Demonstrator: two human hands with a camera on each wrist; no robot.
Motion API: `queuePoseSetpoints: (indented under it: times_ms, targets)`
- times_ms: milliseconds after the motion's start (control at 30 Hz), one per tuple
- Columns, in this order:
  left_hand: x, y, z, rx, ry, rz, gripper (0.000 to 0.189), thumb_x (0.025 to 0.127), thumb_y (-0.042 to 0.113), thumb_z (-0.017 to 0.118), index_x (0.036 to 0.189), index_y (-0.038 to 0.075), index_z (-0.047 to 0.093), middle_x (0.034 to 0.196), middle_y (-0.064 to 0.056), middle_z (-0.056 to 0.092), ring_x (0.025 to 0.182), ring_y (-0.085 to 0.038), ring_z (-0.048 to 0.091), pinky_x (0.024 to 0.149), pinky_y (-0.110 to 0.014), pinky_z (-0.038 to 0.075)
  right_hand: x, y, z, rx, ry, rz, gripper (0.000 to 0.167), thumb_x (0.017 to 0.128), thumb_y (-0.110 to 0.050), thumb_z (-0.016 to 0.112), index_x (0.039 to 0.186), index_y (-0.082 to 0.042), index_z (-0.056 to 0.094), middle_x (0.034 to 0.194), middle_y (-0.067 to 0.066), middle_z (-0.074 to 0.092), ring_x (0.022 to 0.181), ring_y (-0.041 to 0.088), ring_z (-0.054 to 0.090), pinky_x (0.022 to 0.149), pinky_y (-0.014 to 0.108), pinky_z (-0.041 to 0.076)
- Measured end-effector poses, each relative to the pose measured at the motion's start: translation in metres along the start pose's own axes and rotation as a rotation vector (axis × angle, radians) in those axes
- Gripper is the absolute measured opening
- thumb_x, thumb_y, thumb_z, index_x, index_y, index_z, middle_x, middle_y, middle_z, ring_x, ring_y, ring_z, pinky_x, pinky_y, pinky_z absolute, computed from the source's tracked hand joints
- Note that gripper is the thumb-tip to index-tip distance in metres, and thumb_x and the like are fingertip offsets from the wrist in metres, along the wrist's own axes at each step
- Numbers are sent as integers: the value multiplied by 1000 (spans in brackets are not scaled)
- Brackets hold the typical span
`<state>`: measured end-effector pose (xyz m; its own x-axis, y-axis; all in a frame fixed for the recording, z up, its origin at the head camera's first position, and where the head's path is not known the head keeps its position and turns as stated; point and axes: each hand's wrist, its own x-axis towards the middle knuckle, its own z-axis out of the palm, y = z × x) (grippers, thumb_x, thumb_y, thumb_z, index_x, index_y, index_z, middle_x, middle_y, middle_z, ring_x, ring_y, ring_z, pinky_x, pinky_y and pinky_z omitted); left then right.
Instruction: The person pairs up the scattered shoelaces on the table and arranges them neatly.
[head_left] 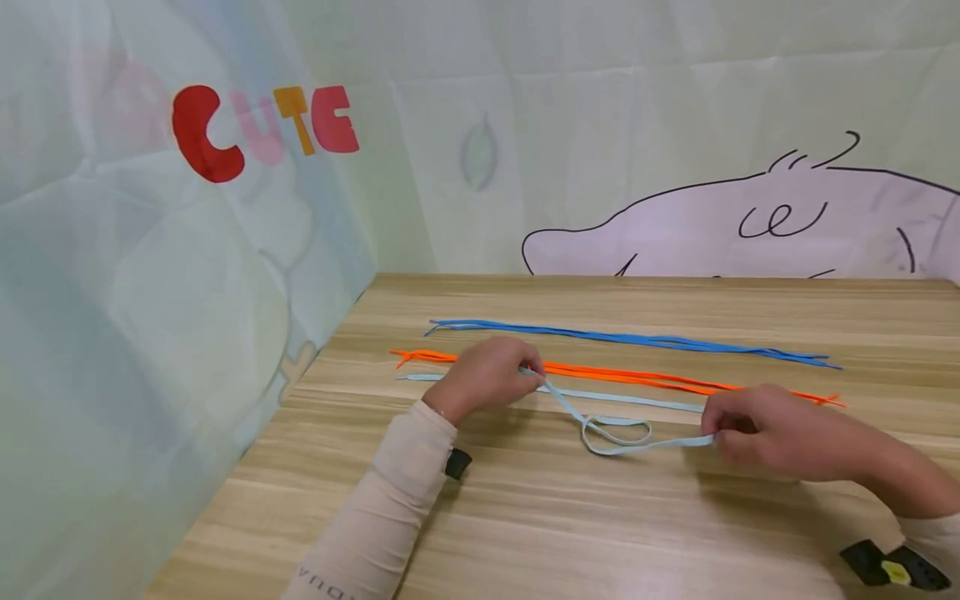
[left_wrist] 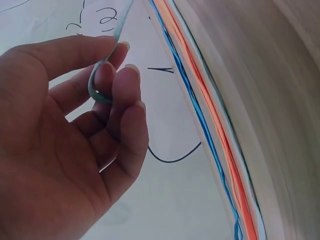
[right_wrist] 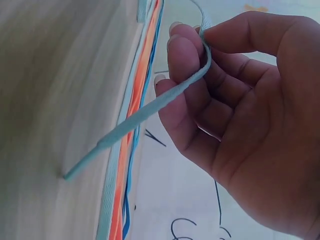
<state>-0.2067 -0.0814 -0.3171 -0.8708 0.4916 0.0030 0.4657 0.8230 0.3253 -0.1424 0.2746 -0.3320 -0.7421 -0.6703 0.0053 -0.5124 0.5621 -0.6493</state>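
A light blue shoelace [head_left: 615, 451] runs between the two hands, with a loose loop in its middle sagging close over the table. My left hand [head_left: 491, 377] pinches one part of it between thumb and index finger, above the orange laces. At the right, my right hand [head_left: 780, 433] pinches the other part; its tipped end [right_wrist: 82, 162] sticks out past the fingers in the right wrist view. Behind the loop a second light blue shoelace [head_left: 630, 401] lies straight on the table, partly hidden by both hands.
Orange shoelaces [head_left: 637, 377] lie stretched out on the wooden table [head_left: 540, 533], just beyond the light blue one. Farther back are blue shoelaces [head_left: 600, 335], roughly parallel. A printed cloth [head_left: 465, 167] hangs behind the table and along its left side.
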Motion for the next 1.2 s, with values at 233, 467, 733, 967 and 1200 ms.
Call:
queuePoseSetpoints:
  times_ms: [233, 467, 733, 967, 1200]
  targets:
    - [-5, -8, -8, -32, 21, -24, 11, 95, 28, 67, 98, 22, 75, 98, 11, 69, 84, -11, 58, 74, -31, 49, -3, 6, -8, -62, 103, 39, 19, 92, 1, 60, 94, -18, 62, 72, -12, 56, 66, 5, 52, 56, 26, 43]
    - [-9, -15, -20, -75, 55, -82, 9, 94, 24, 64, 93, 22, 72, 90, 8, 66, 74, -14, 56, 67, -31, 46, -9, 6, -16, -95, 199, 108, 18, 91, 1, 58, 93, -18, 60, 73, -10, 60, 70, 9, 57, 61, 26, 44]
    - [-14, -21, -28, -104, 98, -132, 11, 91, 20, 57, 88, 21, 67, 82, 8, 64, 67, -15, 54, 65, -32, 45, -14, 13, -22, -59, 257, 99, 13, 95, 2, 56, 95, -11, 59, 74, -6, 59, 68, 13, 57, 58, 27, 47]
    - [-17, -26, -33, -155, 128, -138, 10, 90, 20, 54, 84, 19, 63, 76, 5, 59, 62, -15, 49, 60, -32, 39, -18, 16, -29, -69, 302, 167, 13, 100, -3, 52, 92, -11, 59, 75, -1, 59, 68, 15, 57, 60, 27, 46]
    - [-20, -29, -38, -160, 155, -156, 12, 89, 17, 53, 78, 17, 58, 70, 3, 49, 59, -15, 43, 58, -31, 34, -22, 19, -36, -49, 306, 208, 13, 103, -5, 49, 93, -7, 58, 75, 3, 58, 67, 17, 54, 58, 30, 43]
